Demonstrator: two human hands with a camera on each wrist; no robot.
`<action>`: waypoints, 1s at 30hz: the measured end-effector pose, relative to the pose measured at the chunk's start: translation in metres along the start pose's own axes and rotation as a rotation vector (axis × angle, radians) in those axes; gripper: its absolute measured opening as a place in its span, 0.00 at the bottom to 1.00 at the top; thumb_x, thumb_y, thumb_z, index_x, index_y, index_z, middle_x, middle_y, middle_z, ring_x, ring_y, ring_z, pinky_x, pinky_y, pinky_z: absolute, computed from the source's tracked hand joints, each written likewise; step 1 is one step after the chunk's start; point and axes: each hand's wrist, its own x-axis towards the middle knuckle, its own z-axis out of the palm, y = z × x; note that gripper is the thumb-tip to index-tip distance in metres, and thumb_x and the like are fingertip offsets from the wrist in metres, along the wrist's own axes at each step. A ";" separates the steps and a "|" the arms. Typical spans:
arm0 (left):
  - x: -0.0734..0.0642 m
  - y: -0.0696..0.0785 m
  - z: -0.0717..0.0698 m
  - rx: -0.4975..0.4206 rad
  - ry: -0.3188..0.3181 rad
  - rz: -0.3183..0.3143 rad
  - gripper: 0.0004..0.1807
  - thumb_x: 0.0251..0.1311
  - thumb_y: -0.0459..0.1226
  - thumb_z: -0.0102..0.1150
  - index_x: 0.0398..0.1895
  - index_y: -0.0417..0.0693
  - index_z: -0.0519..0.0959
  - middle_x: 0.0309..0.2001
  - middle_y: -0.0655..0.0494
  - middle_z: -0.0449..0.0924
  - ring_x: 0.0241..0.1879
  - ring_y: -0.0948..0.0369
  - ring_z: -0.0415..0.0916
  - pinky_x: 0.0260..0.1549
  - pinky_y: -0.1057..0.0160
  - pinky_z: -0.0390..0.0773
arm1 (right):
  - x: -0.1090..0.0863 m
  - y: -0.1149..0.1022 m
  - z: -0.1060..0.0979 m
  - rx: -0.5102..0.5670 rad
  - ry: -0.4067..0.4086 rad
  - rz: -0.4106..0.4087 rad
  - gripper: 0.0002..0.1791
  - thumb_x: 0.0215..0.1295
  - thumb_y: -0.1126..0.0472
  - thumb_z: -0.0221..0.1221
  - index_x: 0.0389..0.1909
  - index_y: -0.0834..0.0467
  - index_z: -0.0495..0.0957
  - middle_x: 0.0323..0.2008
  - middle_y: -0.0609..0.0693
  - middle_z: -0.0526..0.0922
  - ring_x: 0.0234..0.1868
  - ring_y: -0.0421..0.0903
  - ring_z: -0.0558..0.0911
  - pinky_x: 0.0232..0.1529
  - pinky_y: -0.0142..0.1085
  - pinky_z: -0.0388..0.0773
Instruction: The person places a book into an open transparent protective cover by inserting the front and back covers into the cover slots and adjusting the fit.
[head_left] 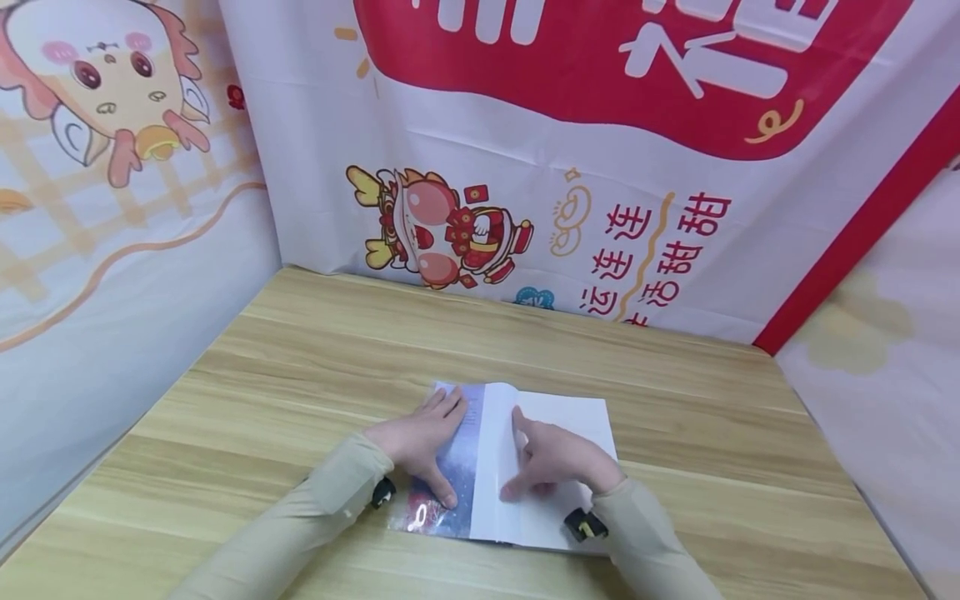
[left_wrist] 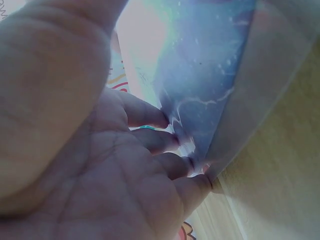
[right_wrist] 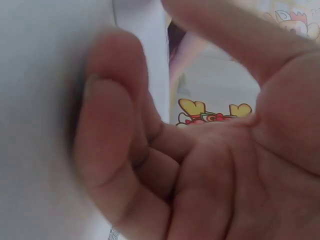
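Note:
A book (head_left: 573,408) lies open on the table, showing a white page at right and a blue-purple cover (head_left: 463,467) with a glossy, clear film at left. My left hand (head_left: 423,437) rests spread on that cover, thumb pointing toward the near edge. In the left wrist view its fingertips touch the shiny cover (left_wrist: 200,65), beside a transparent film strip (left_wrist: 270,65). My right hand (head_left: 558,458) touches the white paper by the fold, forefinger and thumb extended. Its other fingers (right_wrist: 107,135) bend against the page in the right wrist view.
The book lies on a wood-grain table (head_left: 360,350). Behind it hangs a white and red printed cloth (head_left: 315,125), with another patterned cloth (head_left: 150,225) along the left side. Dark wrist devices (head_left: 585,525) sit at both sleeves.

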 end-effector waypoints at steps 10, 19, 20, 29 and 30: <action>0.001 -0.001 0.002 -0.002 0.003 -0.011 0.77 0.28 0.63 0.78 0.75 0.30 0.44 0.76 0.34 0.33 0.74 0.40 0.31 0.71 0.47 0.39 | 0.003 0.000 0.004 -0.103 -0.010 -0.042 0.72 0.42 0.48 0.79 0.74 0.72 0.38 0.21 0.48 0.75 0.18 0.43 0.76 0.28 0.36 0.77; 0.001 0.001 0.003 -0.019 0.012 -0.006 0.77 0.29 0.61 0.79 0.75 0.29 0.44 0.75 0.32 0.33 0.73 0.39 0.31 0.71 0.47 0.39 | 0.003 -0.001 0.006 -0.071 -0.002 -0.036 0.73 0.41 0.51 0.79 0.74 0.73 0.36 0.18 0.50 0.77 0.15 0.44 0.76 0.21 0.36 0.77; 0.001 0.002 0.003 -0.027 0.015 -0.005 0.77 0.29 0.61 0.79 0.75 0.28 0.45 0.75 0.32 0.33 0.73 0.38 0.31 0.71 0.46 0.39 | 0.003 -0.002 0.007 -0.071 0.000 -0.035 0.73 0.41 0.51 0.79 0.74 0.74 0.37 0.18 0.50 0.77 0.15 0.44 0.76 0.21 0.36 0.76; 0.000 0.002 0.003 -0.041 0.030 -0.009 0.76 0.29 0.60 0.79 0.74 0.28 0.45 0.75 0.32 0.34 0.73 0.38 0.31 0.70 0.45 0.39 | 0.005 -0.005 0.011 -0.064 0.014 -0.032 0.72 0.42 0.51 0.79 0.73 0.74 0.36 0.17 0.50 0.77 0.14 0.44 0.76 0.19 0.35 0.75; 0.000 0.003 0.002 -0.041 0.030 -0.008 0.76 0.29 0.60 0.79 0.74 0.28 0.45 0.75 0.32 0.34 0.73 0.38 0.31 0.70 0.45 0.39 | 0.005 -0.005 0.012 -0.058 0.016 -0.027 0.72 0.42 0.52 0.79 0.73 0.74 0.36 0.17 0.50 0.77 0.14 0.44 0.76 0.19 0.35 0.76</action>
